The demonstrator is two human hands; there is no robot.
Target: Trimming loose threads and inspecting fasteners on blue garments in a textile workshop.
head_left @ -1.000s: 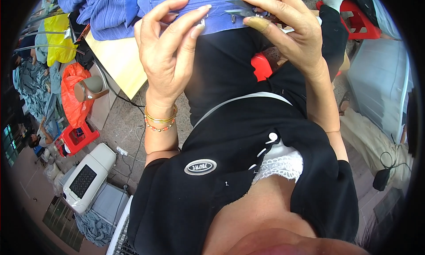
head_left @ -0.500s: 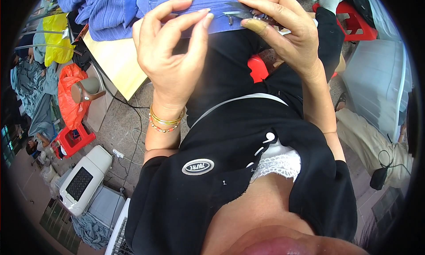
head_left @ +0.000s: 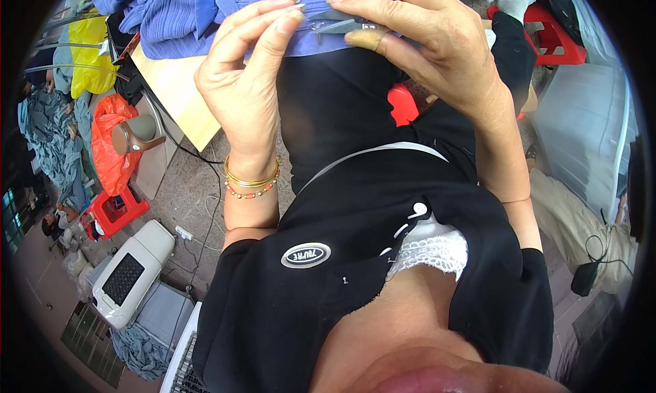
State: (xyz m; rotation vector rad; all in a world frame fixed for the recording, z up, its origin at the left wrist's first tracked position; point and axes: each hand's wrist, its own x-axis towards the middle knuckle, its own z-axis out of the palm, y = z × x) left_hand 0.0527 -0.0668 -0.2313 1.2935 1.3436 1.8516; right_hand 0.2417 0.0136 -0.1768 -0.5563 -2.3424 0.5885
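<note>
Blue ribbed cloth [head_left: 164, 17] spreads across the top of the head view, over a pale board and against my black trousers. In my right hand [head_left: 444, 51] is a pair of thread snips [head_left: 339, 26], its blades apart and pointing left above the cloth. A yellowish cover wraps the thumb of that hand. Just left of the blades, my left hand [head_left: 239, 86] has its thumb and fingertips pressed together. Whatever they pinch is too small to make out. A small shiny metal piece shows near the blade tips.
The pale board [head_left: 181, 99] lies at the left. Beyond it are a red bag [head_left: 113, 144], a red stool [head_left: 123, 215] and a white machine [head_left: 140, 273]. Cables run over the floor. At the right stand a translucent bin [head_left: 581, 127] and another red stool [head_left: 547, 34].
Both hands have shifted left, and the snips have moved with my right hand toward the left fingertips. Those fingertips have drawn closer together.
</note>
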